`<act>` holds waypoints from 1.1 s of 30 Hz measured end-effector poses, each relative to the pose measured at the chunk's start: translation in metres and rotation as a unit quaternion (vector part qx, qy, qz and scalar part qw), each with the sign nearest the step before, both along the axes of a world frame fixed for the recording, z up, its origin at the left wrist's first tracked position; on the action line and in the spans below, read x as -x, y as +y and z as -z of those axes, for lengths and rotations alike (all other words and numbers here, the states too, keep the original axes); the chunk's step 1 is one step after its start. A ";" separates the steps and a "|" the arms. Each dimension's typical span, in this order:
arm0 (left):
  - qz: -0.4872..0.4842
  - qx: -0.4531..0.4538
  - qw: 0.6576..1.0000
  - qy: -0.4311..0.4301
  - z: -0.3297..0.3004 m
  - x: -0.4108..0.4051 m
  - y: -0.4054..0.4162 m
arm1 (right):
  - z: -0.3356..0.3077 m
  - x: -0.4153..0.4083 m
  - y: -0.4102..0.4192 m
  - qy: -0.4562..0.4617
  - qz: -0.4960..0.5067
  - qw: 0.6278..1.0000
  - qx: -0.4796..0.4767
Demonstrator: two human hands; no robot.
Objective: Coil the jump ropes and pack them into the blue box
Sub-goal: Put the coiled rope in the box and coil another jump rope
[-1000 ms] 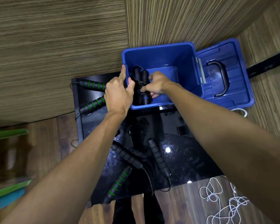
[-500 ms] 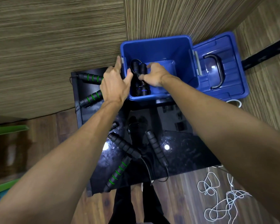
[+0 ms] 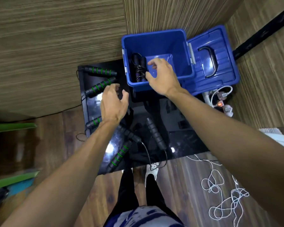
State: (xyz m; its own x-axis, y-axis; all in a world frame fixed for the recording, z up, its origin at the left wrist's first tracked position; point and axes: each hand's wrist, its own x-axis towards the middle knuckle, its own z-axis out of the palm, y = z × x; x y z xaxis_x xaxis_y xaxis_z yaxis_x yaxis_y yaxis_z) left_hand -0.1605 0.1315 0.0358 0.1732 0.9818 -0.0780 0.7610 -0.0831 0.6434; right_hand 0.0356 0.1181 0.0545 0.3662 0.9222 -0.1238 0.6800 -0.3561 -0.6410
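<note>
One coiled jump rope (image 3: 138, 69) lies in your blue box (image 3: 156, 41); your right hand (image 3: 162, 77) above it and left hand (image 3: 113, 102) over the black table (image 3: 184, 128) hold nothing, fingers loosely spread.

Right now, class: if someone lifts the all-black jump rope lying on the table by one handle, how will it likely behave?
The black handle looks rigid and padded, so probably easy to grip. Its thin cord would likely dangle limply and drag. Being cylindrical, it may roll on the glossy table.

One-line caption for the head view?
Coiled rope lies in the blue box; right hand above it, left hand over the table's loose handles.
</note>
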 end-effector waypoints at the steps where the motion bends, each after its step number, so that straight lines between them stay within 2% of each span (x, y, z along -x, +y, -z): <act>1: -0.003 0.021 1.000 0.013 0.000 0.004 -0.010 | -0.002 0.006 -0.012 -0.031 -0.007 0.999 -0.024; 4: -0.027 0.090 0.994 0.057 0.006 0.019 -0.039 | -0.002 0.029 -0.060 -0.132 -0.009 0.987 -0.093; 6: -0.053 0.140 0.984 0.092 0.014 0.029 -0.051 | 0.008 0.043 -0.090 -0.146 -0.004 0.986 -0.086; 8: -0.088 0.197 0.968 0.129 0.024 0.034 -0.056 | 0.025 0.054 -0.113 -0.123 -0.002 0.992 -0.024; 10: -0.126 0.258 0.946 0.150 0.037 0.037 -0.060 | 0.040 0.062 -0.132 -0.086 0.007 0.992 0.090; 13: -0.167 0.304 0.928 0.133 0.054 0.037 -0.065 | 0.061 0.071 -0.152 -0.036 0.027 0.969 0.241; 15: -0.190 0.302 0.928 0.111 0.065 0.035 -0.066 | 0.073 0.076 -0.159 -0.017 0.032 0.962 0.272; 19: -0.190 0.288 0.937 0.058 0.078 0.027 -0.065 | 0.086 0.077 -0.158 -0.019 0.047 0.967 0.251; 22: -0.135 0.280 0.950 0.011 0.076 0.020 -0.069 | 0.083 0.072 -0.156 0.083 0.119 0.973 0.177; 25: -0.068 0.280 0.956 -0.059 0.071 0.010 -0.078 | 0.076 0.066 -0.157 0.193 0.174 0.959 0.114; 28: -0.028 0.301 0.942 -0.148 0.059 -0.002 -0.086 | 0.057 0.065 -0.159 0.249 0.161 0.952 0.079; 33: 0.008 0.309 0.927 -0.211 0.044 -0.008 -0.087 | 0.040 0.069 -0.163 0.273 0.129 0.951 0.069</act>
State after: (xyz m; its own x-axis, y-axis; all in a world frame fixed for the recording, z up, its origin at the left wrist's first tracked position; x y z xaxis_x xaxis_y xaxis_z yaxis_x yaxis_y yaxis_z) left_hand -0.1524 0.0441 -0.0085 0.3301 0.7687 -0.5478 0.4330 0.3923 0.8115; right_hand -0.0334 -0.0450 0.0150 0.4244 0.7719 -0.4734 0.1379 -0.5718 -0.8087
